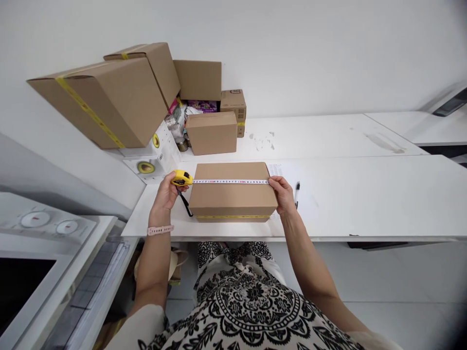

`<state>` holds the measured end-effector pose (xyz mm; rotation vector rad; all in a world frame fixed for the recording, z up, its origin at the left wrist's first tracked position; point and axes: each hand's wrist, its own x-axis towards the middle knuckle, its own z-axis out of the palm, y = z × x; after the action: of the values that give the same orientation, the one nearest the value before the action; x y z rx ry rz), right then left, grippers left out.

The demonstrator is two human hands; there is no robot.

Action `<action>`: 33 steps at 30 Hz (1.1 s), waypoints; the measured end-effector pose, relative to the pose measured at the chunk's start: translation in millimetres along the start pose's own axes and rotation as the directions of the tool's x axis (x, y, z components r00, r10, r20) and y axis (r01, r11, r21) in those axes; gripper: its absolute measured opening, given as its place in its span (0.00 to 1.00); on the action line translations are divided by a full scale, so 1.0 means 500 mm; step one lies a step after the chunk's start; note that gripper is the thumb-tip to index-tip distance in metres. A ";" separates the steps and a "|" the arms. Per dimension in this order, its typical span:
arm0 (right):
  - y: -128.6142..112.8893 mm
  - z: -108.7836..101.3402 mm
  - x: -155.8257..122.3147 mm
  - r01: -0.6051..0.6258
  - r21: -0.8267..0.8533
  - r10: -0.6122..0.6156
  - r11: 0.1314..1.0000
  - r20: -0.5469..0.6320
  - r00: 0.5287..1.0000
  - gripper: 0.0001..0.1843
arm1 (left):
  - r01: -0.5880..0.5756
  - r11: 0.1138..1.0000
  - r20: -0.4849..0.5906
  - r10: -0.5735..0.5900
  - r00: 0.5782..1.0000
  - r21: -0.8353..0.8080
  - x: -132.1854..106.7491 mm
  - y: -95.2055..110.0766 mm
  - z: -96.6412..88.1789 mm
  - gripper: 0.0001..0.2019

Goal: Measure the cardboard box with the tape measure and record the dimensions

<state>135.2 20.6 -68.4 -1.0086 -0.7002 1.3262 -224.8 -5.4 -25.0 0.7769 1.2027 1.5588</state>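
Note:
A closed cardboard box [229, 197] with yellow tape along its near side sits on the white table in front of me. My left hand [168, 193] is closed around the yellow case of a tape measure [182, 178], just past the box's left edge; a black wrist strap hangs from it. The white blade [229, 182] stretches straight across the box's top. At the right edge, my right hand [281, 193] pinches the blade's end against the box corner. Partly under the box lies a printed paper sheet [286, 175], with a black-and-white pen [297, 192] to its right.
Large taped cartons [109, 97] are stacked at the back left on a white box with avocado pictures [153, 160]. Beside them stand smaller cartons [212, 133] and packed goods. A white microwave [36, 243] is at my left. A grey device [450, 102] sits far right.

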 end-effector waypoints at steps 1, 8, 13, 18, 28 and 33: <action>0.002 -0.002 0.000 -0.001 0.006 0.000 1.000 0.011 1.000 0.19 | 0.002 1.000 -0.003 -0.002 1.000 0.001 0.001 0.001 0.002 0.17; 0.008 -0.007 0.002 0.000 0.024 -0.001 1.000 0.032 0.999 0.22 | 0.005 1.000 -0.006 -0.005 1.000 0.011 -0.002 0.002 0.005 0.17; 0.001 -0.004 0.011 -0.070 0.074 0.068 0.995 0.037 0.997 0.24 | -0.010 1.000 -0.005 0.010 1.000 0.008 -0.004 -0.002 0.002 0.19; -0.004 -0.001 0.018 -0.102 0.077 0.102 0.992 0.008 0.995 0.24 | -0.012 1.000 0.009 0.012 1.000 -0.001 -0.003 -0.007 -0.002 0.19; 0.000 -0.003 0.004 -0.095 0.020 0.096 0.995 -0.002 0.995 0.25 | -0.003 1.000 0.024 0.003 1.000 -0.019 -0.006 -0.014 -0.009 0.19; -0.004 -0.003 0.003 -0.080 -0.050 0.080 0.996 -0.007 0.997 0.24 | -0.034 0.999 -0.015 0.033 0.999 -0.033 -0.019 -0.011 0.002 0.18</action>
<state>137.5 21.8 -67.4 -1.0894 -0.6985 1.3809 -219.2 -14.1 -29.0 0.7687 1.1763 1.6103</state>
